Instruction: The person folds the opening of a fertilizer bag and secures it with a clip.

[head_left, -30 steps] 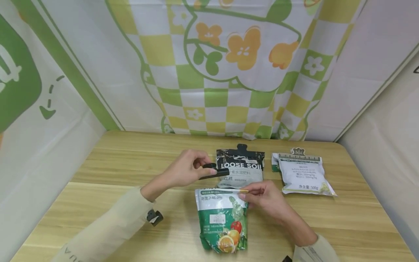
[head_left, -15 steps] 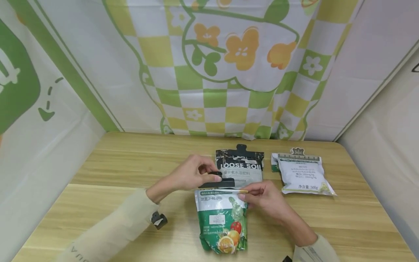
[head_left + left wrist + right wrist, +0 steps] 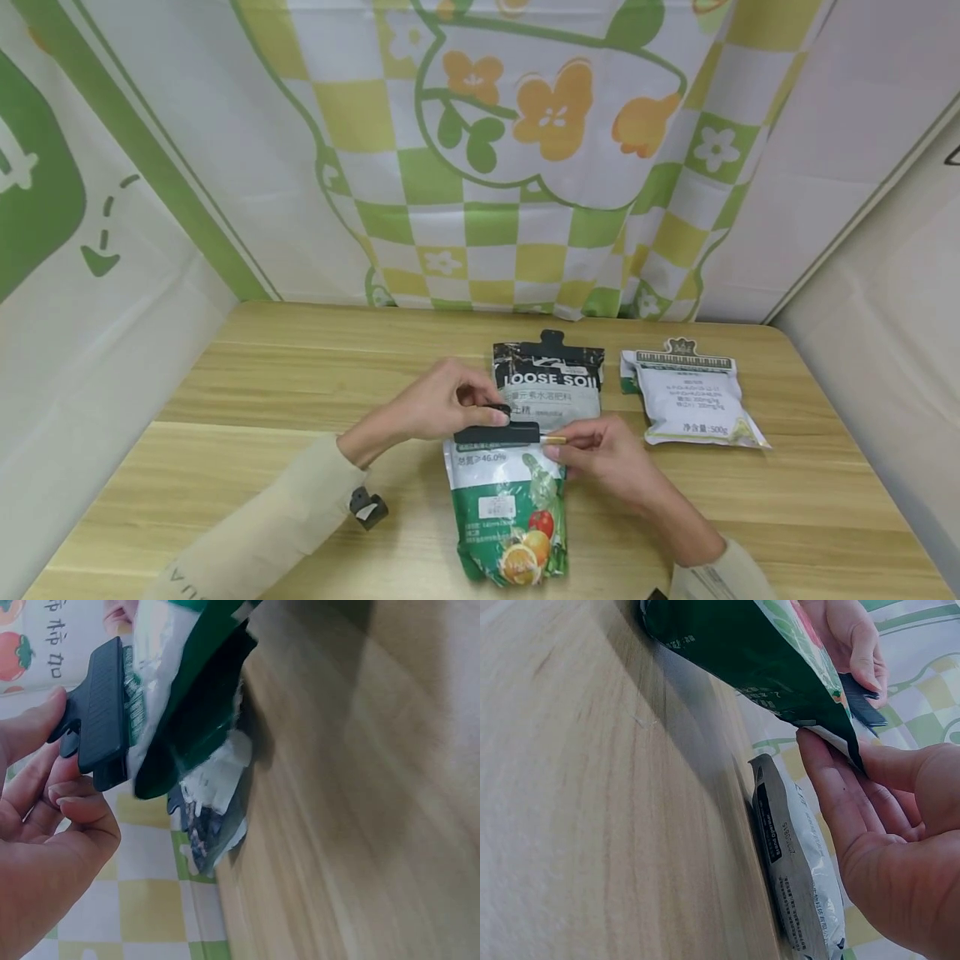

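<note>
A green and white fertilizer bag (image 3: 510, 517) with pictures of fruit and vegetables stands at the front middle of the table. My left hand (image 3: 450, 404) pinches the handles of a black bag clip (image 3: 497, 433), whose long bar lies across the bag's top edge. In the left wrist view the clip (image 3: 103, 712) sits over the folded top, thumb on one handle and fingers on the other side. My right hand (image 3: 606, 454) pinches the bag's top right corner between thumb and fingers; in the right wrist view the fingers (image 3: 832, 787) lie behind the bag.
Behind stands a black and grey bag lettered LOOSE SOIL (image 3: 551, 387) with a black clip (image 3: 552, 340) on top. To its right lies a white bag (image 3: 693, 404) with a piano-patterned clip (image 3: 684, 358). A patterned curtain (image 3: 525, 233) hangs at the table's (image 3: 300, 375) back edge.
My left hand has brought the black clip right and down from above the bag onto its top edge. The right hand keeps its pinch on the corner.
</note>
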A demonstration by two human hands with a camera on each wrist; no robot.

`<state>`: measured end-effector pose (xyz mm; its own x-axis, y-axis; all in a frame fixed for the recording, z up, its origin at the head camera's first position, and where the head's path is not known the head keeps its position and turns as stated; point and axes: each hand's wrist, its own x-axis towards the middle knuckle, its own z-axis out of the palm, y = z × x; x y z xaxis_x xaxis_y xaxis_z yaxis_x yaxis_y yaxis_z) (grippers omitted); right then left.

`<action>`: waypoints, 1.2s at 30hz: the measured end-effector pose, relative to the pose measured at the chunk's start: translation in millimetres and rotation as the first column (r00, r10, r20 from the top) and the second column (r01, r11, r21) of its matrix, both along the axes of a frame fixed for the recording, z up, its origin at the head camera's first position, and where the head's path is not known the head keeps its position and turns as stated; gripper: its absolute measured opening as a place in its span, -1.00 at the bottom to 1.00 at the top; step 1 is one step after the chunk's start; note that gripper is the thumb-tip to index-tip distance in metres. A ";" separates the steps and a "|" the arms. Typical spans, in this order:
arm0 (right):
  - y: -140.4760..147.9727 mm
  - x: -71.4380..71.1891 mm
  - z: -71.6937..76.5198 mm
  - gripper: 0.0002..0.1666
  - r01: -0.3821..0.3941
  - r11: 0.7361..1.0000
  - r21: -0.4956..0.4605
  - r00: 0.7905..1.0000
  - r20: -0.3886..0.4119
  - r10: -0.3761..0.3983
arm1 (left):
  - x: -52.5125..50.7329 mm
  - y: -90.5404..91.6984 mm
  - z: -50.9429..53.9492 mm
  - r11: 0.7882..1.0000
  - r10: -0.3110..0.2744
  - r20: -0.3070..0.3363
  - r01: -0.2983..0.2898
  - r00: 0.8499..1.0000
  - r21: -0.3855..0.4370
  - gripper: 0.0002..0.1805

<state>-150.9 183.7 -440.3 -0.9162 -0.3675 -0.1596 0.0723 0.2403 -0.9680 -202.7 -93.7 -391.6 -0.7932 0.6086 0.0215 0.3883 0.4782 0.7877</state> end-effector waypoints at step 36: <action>-4.1 1.4 -4.8 -0.71 0.068 0.989 -0.128 0.992 0.113 -0.053 | 4.3 7.5 -23.9 0.992 0.066 0.168 -0.082 0.984 0.092 -0.80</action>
<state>-149.4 179.7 -445.1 -0.9170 -0.3365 -0.2139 0.1899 0.1031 -0.9764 -198.4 -86.2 -415.4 -0.8337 0.5494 -0.0559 0.2163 0.4180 0.8823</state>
